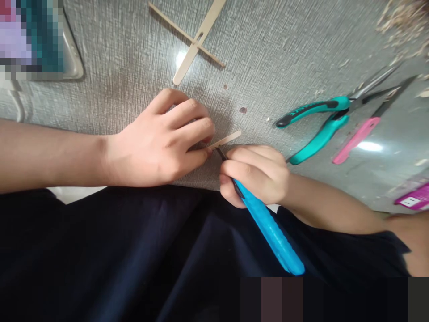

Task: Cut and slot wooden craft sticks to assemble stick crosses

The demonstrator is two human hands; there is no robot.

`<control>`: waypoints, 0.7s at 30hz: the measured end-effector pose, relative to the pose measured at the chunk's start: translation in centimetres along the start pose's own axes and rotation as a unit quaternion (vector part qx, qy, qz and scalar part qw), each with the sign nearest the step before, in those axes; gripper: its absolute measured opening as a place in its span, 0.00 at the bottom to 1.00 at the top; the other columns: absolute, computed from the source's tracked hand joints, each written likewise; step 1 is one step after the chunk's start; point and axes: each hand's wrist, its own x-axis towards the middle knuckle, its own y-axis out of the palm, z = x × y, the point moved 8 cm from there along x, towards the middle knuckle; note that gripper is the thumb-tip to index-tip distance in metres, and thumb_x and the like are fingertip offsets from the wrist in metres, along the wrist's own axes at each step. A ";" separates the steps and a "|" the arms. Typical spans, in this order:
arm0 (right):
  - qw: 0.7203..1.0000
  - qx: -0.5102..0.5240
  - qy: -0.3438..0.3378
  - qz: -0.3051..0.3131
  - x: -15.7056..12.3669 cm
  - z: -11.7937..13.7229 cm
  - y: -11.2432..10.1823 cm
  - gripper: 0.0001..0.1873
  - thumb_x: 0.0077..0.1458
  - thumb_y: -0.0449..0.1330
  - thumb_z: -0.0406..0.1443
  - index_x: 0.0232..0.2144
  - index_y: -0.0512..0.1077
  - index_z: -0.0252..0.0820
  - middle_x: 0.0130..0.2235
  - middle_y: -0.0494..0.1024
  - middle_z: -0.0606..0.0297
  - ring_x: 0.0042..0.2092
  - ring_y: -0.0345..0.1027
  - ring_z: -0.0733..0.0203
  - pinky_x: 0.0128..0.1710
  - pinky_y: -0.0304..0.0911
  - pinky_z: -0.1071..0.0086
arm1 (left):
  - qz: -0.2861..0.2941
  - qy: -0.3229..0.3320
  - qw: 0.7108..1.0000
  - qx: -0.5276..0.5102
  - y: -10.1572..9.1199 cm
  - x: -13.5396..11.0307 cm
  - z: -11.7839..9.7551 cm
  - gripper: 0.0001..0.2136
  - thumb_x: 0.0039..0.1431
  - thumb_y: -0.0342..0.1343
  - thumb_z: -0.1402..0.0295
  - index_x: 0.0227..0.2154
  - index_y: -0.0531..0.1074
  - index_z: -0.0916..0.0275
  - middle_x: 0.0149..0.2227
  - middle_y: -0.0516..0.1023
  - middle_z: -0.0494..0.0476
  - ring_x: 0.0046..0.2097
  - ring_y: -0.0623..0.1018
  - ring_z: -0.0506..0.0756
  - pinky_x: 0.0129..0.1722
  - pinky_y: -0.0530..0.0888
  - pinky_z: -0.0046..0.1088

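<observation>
Between the thumb and fingers of my left hand (170,138) is one end of a narrow wooden stick (231,138), pale with a rounded tip. My right hand (256,174) is closed round a blue-handled craft knife (271,228), its handle slanting down toward my dark clothing. The knife's dark tip meets the stick just beside my left thumb. Beyond my left hand, two more wooden sticks lie crossed on the table; the wider one (186,65) has a small slot near the crossing, and the thin one (174,25) runs across it.
Teal-handled pliers (318,138) and a pink-handled knife (357,141) lie on the grey textured table (268,53) to the right. Wood shavings (407,22) are heaped at the top right. A purple packet (414,197) sits at the right edge, a blurred-out tray-like object (78,67) at the top left.
</observation>
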 end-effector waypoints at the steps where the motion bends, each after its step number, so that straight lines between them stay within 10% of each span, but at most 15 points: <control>1: 1.000 0.001 0.004 0.006 0.0 0.0 0.0 0.05 0.67 0.61 0.31 0.43 0.71 0.47 0.31 0.76 0.68 0.31 0.71 0.58 0.30 0.70 0.62 | -0.007 0.002 1.000 -0.002 -0.1 0.0 0.0 0.22 0.86 0.42 0.65 0.40 0.80 0.63 0.48 0.83 0.56 0.60 0.87 0.70 0.57 0.82 0.71; 12: 1.000 0.004 0.008 0.014 0.3 -0.2 0.0 0.06 0.66 0.60 0.29 0.40 0.71 0.47 0.30 0.74 0.68 0.30 0.68 0.59 0.30 0.69 0.64 | -0.035 0.001 0.996 -0.079 -0.2 -0.8 0.5 0.16 0.84 0.48 0.66 0.43 0.80 0.61 0.52 0.83 0.56 0.65 0.83 0.68 0.69 0.75 0.73; 21: 0.999 0.008 0.015 -0.028 0.0 -0.1 -0.7 0.07 0.67 0.61 0.30 0.44 0.70 0.47 0.32 0.76 0.68 0.32 0.70 0.60 0.33 0.72 0.65 | -0.065 0.070 0.992 0.082 -0.6 -0.9 -0.8 0.16 0.85 0.46 0.66 0.44 0.78 0.63 0.49 0.83 0.58 0.56 0.87 0.68 0.51 0.86 0.64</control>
